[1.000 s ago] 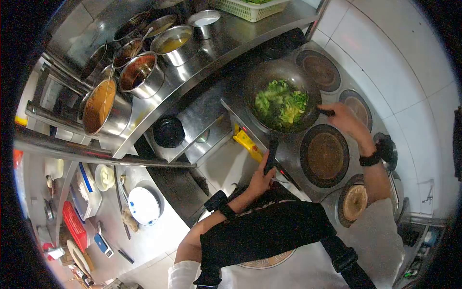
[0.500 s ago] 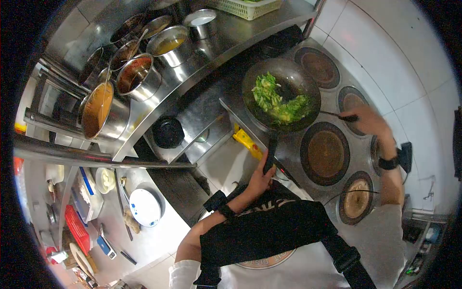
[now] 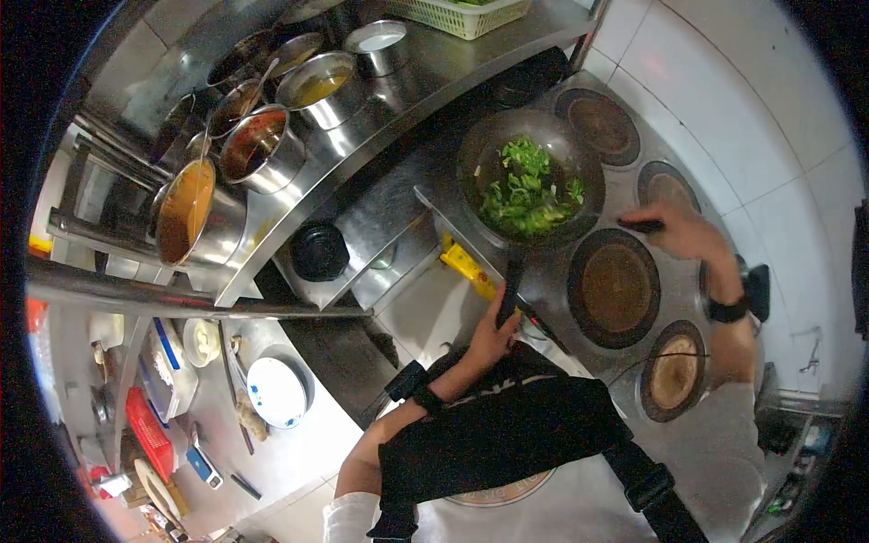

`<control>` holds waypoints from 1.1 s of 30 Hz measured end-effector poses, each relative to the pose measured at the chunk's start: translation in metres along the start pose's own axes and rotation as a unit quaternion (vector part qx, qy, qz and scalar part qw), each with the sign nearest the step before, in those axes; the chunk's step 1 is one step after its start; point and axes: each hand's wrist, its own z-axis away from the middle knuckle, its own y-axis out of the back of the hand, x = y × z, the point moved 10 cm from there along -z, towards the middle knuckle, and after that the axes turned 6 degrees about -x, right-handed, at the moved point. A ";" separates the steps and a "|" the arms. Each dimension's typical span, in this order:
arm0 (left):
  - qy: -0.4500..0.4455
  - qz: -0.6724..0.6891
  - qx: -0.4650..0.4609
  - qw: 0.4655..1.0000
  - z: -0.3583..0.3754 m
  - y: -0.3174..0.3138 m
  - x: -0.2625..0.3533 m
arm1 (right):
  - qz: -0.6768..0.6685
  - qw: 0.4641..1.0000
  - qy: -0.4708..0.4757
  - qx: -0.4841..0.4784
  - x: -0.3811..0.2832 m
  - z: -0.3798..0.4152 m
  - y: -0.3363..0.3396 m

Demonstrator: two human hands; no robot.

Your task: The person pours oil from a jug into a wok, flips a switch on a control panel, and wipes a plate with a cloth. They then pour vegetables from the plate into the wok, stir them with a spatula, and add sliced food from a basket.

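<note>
A dark wok (image 3: 480, 149) sits on the stove with chopped green vegetables (image 3: 529, 199) inside, in loose clumps over its bottom and front. My left hand (image 3: 491, 337) is wrapped round the wok's black handle (image 3: 510, 290), below the pan. To the right of the wok, my right hand (image 3: 679, 228) is closed on the dark handle (image 3: 641, 224) of a utensil that points toward the vegetables. The far end of this utensil is hard to make out.
Round burners (image 3: 612, 288) lie right of the wok. Metal pots (image 3: 262, 149) with sauces line the shelf at upper left, near a basket (image 3: 462, 16). A yellow packet (image 3: 466, 269) lies beside the stove. A plate (image 3: 277, 392) sits on the left counter.
My right hand has shifted slightly left toward the wok with the utensil. The vegetables have moved about and now lie in a different arrangement. My left hand has stayed on the wok handle.
</note>
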 end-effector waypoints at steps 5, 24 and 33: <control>0.016 0.021 -0.011 1.000 0.005 -0.003 0.002 | 0.087 0.993 -0.073 -0.040 0.010 -0.006 -0.029; -0.036 0.006 -0.006 0.999 -0.002 -0.004 -0.001 | 0.057 0.986 -0.155 0.000 0.049 0.001 -0.026; 0.052 0.391 0.196 0.898 0.120 0.099 -0.110 | 0.014 0.994 -0.076 0.074 0.126 -0.039 -0.120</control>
